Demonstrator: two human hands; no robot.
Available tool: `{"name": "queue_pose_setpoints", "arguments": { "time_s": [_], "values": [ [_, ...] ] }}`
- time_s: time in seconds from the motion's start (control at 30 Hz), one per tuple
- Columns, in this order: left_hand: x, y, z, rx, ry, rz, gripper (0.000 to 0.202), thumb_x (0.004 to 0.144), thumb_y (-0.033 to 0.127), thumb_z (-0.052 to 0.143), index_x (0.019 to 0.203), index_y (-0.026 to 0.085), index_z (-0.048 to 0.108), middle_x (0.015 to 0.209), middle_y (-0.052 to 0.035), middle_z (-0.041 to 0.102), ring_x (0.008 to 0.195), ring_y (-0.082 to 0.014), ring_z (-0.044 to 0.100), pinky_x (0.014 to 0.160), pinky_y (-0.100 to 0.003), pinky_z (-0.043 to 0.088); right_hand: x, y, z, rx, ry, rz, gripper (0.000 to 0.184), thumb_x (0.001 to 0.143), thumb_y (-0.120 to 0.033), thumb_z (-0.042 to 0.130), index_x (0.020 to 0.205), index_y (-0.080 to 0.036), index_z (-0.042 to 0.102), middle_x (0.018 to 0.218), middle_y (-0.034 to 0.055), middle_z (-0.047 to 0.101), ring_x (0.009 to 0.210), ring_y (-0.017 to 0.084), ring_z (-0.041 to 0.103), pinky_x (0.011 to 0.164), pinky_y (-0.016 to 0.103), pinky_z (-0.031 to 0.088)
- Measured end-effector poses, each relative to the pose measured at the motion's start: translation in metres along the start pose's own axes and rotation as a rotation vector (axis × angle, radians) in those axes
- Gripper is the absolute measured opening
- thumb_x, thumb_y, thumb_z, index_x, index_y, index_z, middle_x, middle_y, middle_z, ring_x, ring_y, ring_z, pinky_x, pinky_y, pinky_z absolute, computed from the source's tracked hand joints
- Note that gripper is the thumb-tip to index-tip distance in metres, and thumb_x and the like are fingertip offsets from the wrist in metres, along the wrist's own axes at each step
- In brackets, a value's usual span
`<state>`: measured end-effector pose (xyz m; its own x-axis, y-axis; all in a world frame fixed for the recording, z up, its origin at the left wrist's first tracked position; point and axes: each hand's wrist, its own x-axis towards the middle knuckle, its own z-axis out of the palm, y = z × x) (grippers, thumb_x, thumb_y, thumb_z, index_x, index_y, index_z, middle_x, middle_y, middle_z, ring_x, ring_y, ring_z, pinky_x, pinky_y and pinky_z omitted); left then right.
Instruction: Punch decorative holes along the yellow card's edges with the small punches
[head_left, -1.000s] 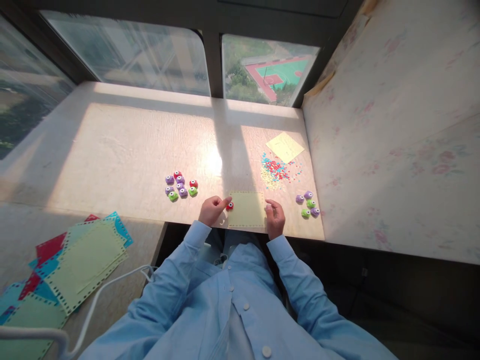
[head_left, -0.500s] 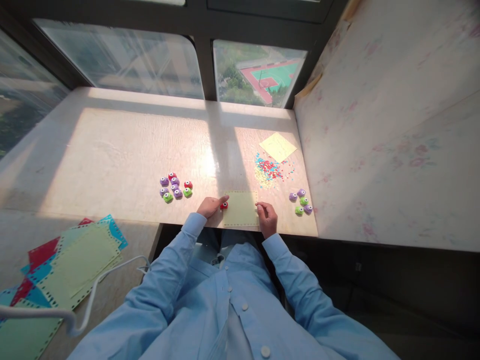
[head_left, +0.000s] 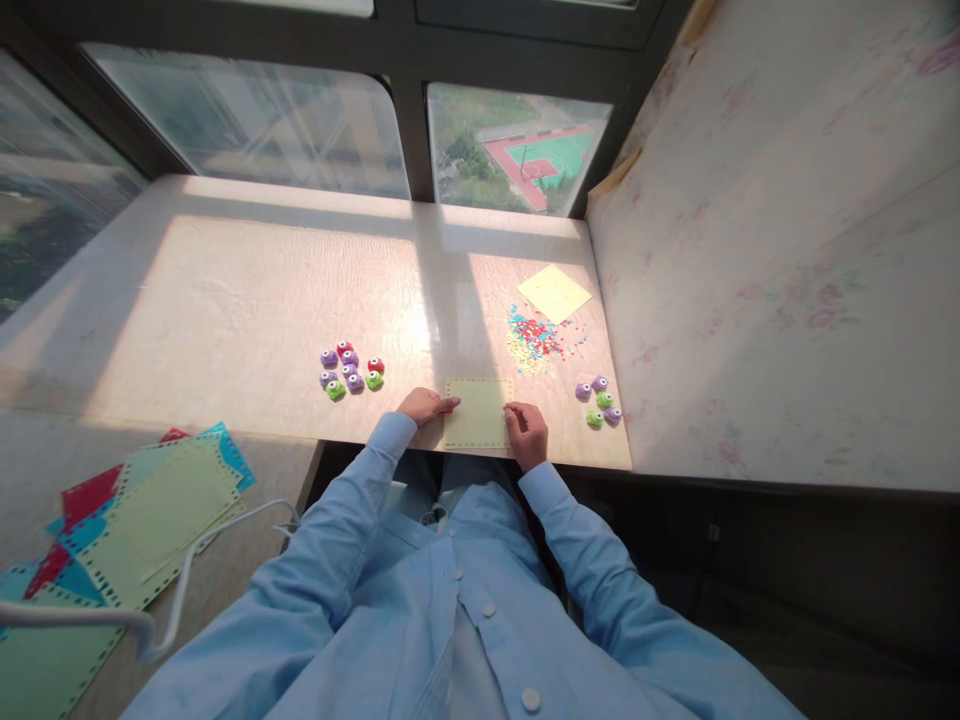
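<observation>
A pale yellow-green sheet of paper (head_left: pixel 480 415) with a row of small holes along its edges lies at the counter's front edge. My left hand (head_left: pixel 424 405) is closed at the sheet's left edge, its thumb over a small red hole punch (head_left: pixel 448 408) that is mostly hidden. At the opposite edge, my right hand (head_left: pixel 527 433) has its fingers curled, with the tips pinching the paper. Several purple, red and green punches (head_left: pixel 351 370) sit left of my left hand, each with an eye-like spot on top.
More purple and green punches (head_left: pixel 600 400) stand on the right. Behind the sheet is a scatter of red, blue and yellow paper bits (head_left: pixel 536 338) beside a yellow paper square (head_left: pixel 555 293). Coloured punched sheets (head_left: pixel 176 500) and a white cable (head_left: pixel 180 600) lie at lower left.
My left thumb has come down over the red hole punch, which now shows less. My right fingertips have moved slightly inward onto the paper's edge. The view has shifted a little.
</observation>
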<state>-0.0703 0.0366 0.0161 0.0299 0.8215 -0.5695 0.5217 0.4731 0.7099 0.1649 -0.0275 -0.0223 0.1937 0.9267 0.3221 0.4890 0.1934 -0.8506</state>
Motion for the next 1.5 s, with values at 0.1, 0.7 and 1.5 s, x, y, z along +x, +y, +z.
{"name": "queue_pose_setpoints", "arguments": {
  "time_s": [0.1, 0.7, 1.5],
  "values": [
    [0.001, 0.004, -0.002, 0.02, -0.002, -0.012, 0.057, 0.064, 0.046, 0.085, 0.04, 0.021, 0.039, 0.041, 0.0055, 0.032, 0.046, -0.0099, 0.033, 0.048, -0.027, 0.022, 0.0, 0.001, 0.0, -0.012, -0.008, -0.009, 0.02, 0.092, -0.032, 0.054, 0.089, -0.022, 0.07, 0.09, 0.0074, 0.073, 0.087, 0.023, 0.067, 0.083, 0.04, 0.054],
    [-0.01, 0.004, -0.001, -0.077, 0.06, -0.023, 0.05, 0.068, 0.045, 0.085, 0.051, 0.021, 0.044, 0.036, 0.0059, 0.039, 0.037, -0.0083, 0.033, 0.04, -0.024, 0.02, -0.001, 0.008, 0.003, -0.087, -0.025, -0.086, 0.019, 0.089, -0.024, 0.051, 0.09, -0.022, 0.07, 0.09, 0.0078, 0.073, 0.087, 0.024, 0.066, 0.083, 0.04, 0.052],
    [-0.031, -0.034, 0.009, 0.205, 0.399, 0.391, 0.03, 0.077, 0.04, 0.069, 0.101, 0.021, 0.074, 0.082, -0.0028, 0.069, 0.073, -0.0162, 0.06, 0.072, -0.027, 0.048, 0.0, 0.008, 0.004, -0.088, -0.03, -0.073, 0.021, 0.083, -0.018, 0.05, 0.087, -0.022, 0.07, 0.09, 0.0074, 0.073, 0.088, 0.024, 0.066, 0.085, 0.041, 0.053]
  ]
}}
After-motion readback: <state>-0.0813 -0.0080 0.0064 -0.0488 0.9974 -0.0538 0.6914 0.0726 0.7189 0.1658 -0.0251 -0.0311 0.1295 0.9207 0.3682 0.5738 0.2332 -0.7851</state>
